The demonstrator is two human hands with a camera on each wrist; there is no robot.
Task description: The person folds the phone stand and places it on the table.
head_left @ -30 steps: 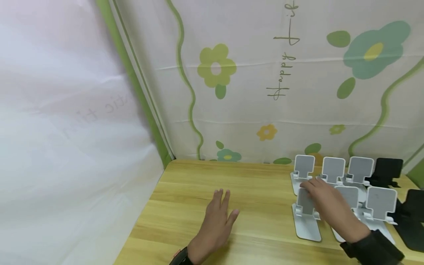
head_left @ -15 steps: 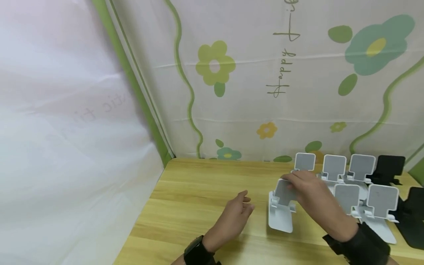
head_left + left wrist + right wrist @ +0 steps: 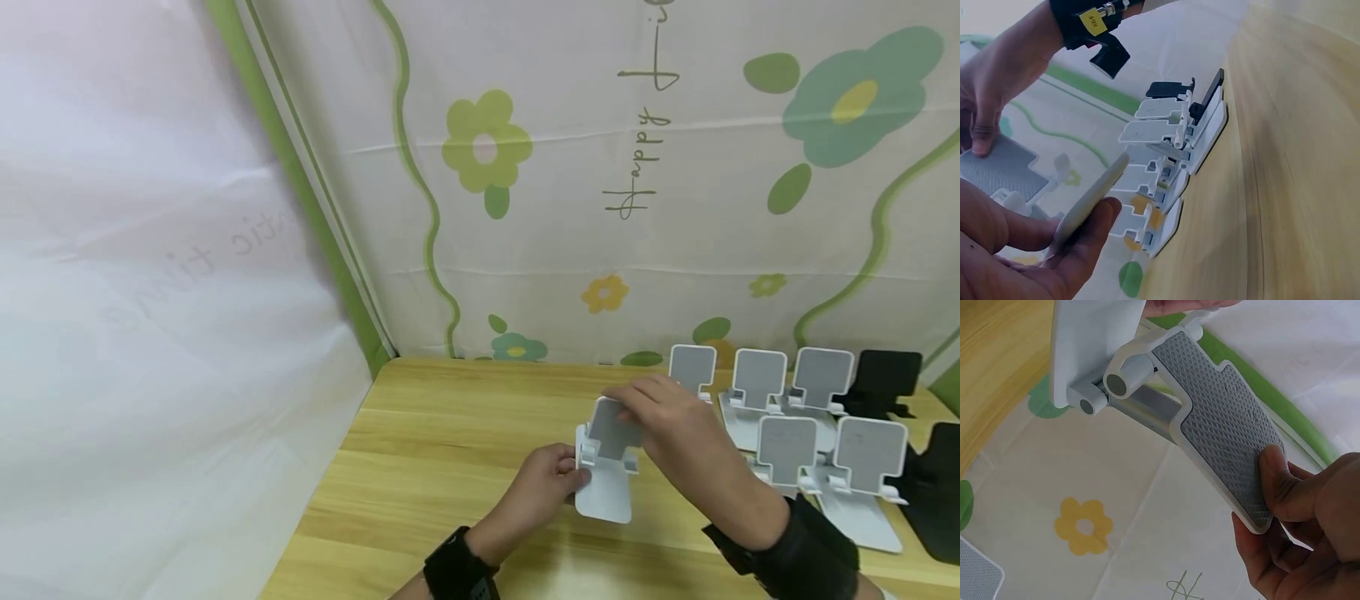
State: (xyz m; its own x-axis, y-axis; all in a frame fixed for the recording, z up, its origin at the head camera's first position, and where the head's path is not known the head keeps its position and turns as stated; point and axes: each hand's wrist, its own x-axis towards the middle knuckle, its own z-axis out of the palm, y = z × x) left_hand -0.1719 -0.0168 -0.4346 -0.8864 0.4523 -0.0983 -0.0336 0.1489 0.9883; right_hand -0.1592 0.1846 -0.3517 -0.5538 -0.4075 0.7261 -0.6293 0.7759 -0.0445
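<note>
wooden table (image 3: 450,433), floral cloth backdrop (image 3: 570,167)

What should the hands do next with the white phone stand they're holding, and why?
Probably fold the stand shut: the right hand pinches its grey padded backrest while the left hand holds the base plate, and the hinge still stands open.

You face a white phone stand (image 3: 603,467) with grey dimpled pad, black stands (image 3: 888,379), honey-grained table (image 3: 450,450), green-flowered cream backdrop (image 3: 600,183).
</note>
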